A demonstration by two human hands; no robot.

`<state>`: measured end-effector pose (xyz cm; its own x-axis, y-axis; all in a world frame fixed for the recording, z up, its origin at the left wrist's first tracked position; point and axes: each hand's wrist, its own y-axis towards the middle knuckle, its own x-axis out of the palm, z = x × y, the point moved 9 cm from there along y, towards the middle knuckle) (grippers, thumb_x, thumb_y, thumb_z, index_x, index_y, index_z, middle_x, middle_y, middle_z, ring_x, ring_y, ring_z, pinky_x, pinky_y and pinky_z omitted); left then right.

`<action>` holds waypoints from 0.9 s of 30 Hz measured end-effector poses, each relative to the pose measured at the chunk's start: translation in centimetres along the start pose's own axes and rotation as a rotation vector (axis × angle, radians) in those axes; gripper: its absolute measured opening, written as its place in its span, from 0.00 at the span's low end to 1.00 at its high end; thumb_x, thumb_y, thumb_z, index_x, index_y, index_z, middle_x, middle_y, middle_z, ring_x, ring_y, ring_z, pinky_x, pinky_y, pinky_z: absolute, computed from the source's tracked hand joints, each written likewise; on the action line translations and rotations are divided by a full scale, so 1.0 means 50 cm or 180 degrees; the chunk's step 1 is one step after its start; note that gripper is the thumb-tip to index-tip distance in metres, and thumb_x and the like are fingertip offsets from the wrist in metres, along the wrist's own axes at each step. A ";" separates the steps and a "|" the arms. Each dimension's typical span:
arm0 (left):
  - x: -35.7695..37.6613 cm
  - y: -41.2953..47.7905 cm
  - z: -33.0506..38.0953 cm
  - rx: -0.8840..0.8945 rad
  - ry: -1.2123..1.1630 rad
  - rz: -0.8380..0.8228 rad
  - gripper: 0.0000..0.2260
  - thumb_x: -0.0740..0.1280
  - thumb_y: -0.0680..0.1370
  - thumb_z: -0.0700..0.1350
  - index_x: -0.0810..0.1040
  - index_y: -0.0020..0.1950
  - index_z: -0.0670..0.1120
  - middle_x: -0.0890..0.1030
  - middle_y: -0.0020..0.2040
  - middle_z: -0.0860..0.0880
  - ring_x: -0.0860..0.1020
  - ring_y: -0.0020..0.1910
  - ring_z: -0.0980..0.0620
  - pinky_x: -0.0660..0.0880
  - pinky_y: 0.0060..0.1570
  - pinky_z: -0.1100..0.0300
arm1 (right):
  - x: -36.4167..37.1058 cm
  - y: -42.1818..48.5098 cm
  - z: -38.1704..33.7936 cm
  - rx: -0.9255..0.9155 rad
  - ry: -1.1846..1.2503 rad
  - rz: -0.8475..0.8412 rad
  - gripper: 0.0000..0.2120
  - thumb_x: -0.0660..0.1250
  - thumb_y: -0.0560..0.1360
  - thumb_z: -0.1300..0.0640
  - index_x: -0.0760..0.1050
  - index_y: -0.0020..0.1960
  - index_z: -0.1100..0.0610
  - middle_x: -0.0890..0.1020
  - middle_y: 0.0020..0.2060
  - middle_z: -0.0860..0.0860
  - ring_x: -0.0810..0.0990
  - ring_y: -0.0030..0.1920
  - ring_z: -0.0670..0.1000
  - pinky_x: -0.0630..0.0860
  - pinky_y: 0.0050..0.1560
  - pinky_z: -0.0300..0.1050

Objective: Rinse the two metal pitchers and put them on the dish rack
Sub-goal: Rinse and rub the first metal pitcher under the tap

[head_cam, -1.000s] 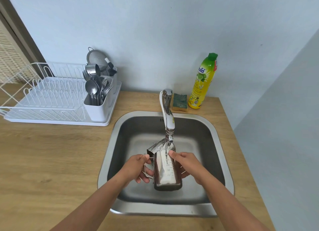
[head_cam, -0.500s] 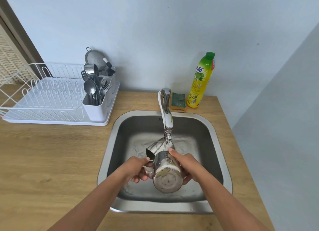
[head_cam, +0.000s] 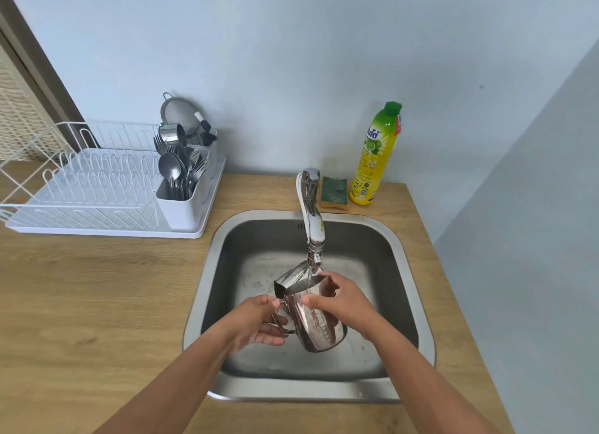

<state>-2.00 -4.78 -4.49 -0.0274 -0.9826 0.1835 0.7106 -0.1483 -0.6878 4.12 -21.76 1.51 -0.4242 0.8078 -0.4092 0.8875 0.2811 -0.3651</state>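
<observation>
Desk (head_cam: 97,304) of pale wood carries a steel sink (head_cam: 207,291) and a white dish rack (head_cam: 107,190) at far left. Over the basin, under the faucet (head_cam: 312,219), a metal pitcher (head_cam: 316,323) tilts; left hand (head_cam: 256,323) grips its handle, right hand (head_cam: 346,304) clasps its body.

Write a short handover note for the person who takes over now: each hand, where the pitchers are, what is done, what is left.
Left hand: shut on the handle of the metal pitcher.
Right hand: grips the pitcher's body near the rim.
The pitcher is over the sink, under the tap; water runs into it.
A second pitcher is not clearly visible.
The plate slots of the dish rack hold no pitcher.
Left: finish rinsing, rack this one, then do the other.
</observation>
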 end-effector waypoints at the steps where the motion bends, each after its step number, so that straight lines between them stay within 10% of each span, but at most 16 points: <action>1: 0.002 0.002 -0.001 -0.0011 -0.0012 -0.0021 0.10 0.60 0.83 0.44 0.75 0.59 0.40 0.80 0.55 0.32 0.82 0.47 0.38 0.83 0.38 0.52 | -0.004 0.000 0.000 -0.0009 -0.0019 0.0013 0.37 0.79 0.59 0.40 0.73 0.66 0.47 0.78 0.51 0.46 0.80 0.50 0.46 0.79 0.48 0.45; 12: 0.006 0.017 0.037 0.0627 -0.0291 0.0265 0.03 0.64 0.80 0.37 0.76 0.52 0.41 0.83 0.51 0.41 0.83 0.49 0.46 0.83 0.43 0.55 | -0.039 -0.010 -0.046 -0.0459 -0.0400 0.0163 0.38 0.80 0.63 0.57 0.69 0.69 0.43 0.71 0.58 0.41 0.73 0.57 0.42 0.70 0.62 0.35; 16: -0.013 0.012 0.059 0.0873 -0.0395 0.0430 0.04 0.65 0.79 0.33 0.77 0.51 0.39 0.80 0.52 0.40 0.80 0.51 0.45 0.83 0.43 0.57 | -0.038 -0.007 -0.055 -0.0537 -0.0355 0.0109 0.40 0.79 0.64 0.60 0.67 0.71 0.43 0.71 0.61 0.40 0.71 0.58 0.40 0.63 0.50 0.21; 27: -0.066 -0.050 0.119 0.1399 0.0407 0.0994 0.06 0.70 0.76 0.37 0.82 0.45 0.47 0.85 0.50 0.49 0.80 0.48 0.51 0.78 0.52 0.52 | 0.004 0.020 -0.045 -0.0429 0.0192 -0.0065 0.40 0.75 0.67 0.68 0.64 0.70 0.42 0.76 0.60 0.43 0.79 0.46 0.45 0.77 0.47 0.31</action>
<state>0.51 -0.52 0.79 0.1661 -0.9822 -0.0877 0.9244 0.1860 -0.3331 5.33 -20.15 2.96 -0.4345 0.8297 -0.3504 0.8966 0.3616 -0.2556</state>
